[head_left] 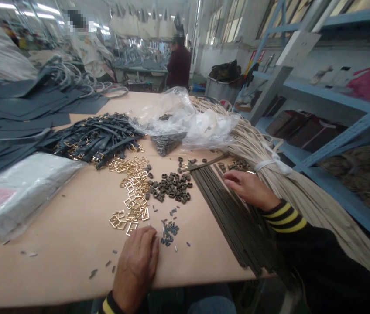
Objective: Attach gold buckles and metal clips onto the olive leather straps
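Note:
My left hand (pixel 139 257) rests on the near part of the table, its fingers bent and pressed together. Their tips are beside the lowest of the gold buckle frames (pixel 135 192); whatever they hold, if anything, is hidden. To its right lie small dark pieces (pixel 170 232), loosely scattered. My right hand (pixel 250 187) is over the upper part of a row of long dark straps (pixel 224 218). Its fingers reach left, a little bent and apart from the thumb, and I see nothing held in them. Between the hands sits a heap of dark strap loops (pixel 172 186).
Finished dark buckled straps (pixel 96 137) are piled behind the buckles. Clear plastic bags (pixel 172 111) stand at the back. A bundle of beige cords (pixel 289 187) runs down the right edge, near blue shelving (pixel 329 91). A plastic-wrapped package (pixel 24 192) lies left. Two people stand beyond.

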Demonstrator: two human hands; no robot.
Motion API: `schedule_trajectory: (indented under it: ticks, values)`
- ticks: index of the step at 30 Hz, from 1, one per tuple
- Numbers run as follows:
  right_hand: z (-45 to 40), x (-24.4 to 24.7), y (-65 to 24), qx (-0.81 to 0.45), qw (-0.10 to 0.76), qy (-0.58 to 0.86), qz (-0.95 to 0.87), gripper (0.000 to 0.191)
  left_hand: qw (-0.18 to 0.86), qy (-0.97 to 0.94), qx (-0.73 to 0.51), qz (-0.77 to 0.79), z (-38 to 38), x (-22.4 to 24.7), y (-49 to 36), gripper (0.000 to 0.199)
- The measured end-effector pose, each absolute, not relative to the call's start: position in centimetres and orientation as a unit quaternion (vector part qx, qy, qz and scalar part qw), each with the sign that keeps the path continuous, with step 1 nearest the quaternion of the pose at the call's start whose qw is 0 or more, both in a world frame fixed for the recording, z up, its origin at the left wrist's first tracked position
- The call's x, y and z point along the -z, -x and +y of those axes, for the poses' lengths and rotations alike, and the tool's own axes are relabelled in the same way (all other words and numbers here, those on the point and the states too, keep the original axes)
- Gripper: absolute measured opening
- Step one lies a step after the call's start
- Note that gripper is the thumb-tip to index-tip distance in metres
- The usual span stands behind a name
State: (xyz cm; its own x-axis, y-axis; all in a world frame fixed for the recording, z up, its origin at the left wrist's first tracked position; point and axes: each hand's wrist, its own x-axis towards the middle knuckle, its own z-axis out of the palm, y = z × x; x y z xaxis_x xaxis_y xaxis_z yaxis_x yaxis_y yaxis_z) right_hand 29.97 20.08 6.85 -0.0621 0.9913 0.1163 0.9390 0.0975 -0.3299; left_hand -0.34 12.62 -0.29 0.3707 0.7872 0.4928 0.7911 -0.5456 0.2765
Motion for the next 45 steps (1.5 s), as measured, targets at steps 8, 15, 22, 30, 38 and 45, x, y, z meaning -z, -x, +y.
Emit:
schedule_trajectory:
  ticks: [8,15,22,30,38,45]
  values:
    - [29.6,-4.3,-28.0,-0.118,0.096,0.717,-0.680,0.027,-0.002,0.826,0.304,-0.474,12.8,0.2,0.6,0.012]
    - [32.2,-2.0,-29.7,-0.176,0.093,0.759,-0.620,0.032,-0.022,0.824,0.311,-0.472,12.8,0.1,0.6,0.012]
    - [29.5,-5.2,-31.3,-0.193,0.133,0.762,-0.604,0.036,-0.035,0.824,0.309,-0.473,12.6,0.0,0.7,0.012]
    - [20.3,-9.2,-36.9,-0.183,-0.014,0.747,-0.639,0.012,-0.038,0.824,0.303,-0.478,12.5,-0.1,0.7,0.012]
    - [18.6,-7.0,-29.9,-0.064,-0.037,0.720,-0.690,0.021,-0.028,0.826,0.307,-0.472,12.6,0.2,0.8,0.009]
    - [20.4,-3.5,-30.7,-0.046,-0.034,0.772,-0.633,0.018,-0.020,0.829,0.316,-0.461,12.8,0.3,0.8,0.009]
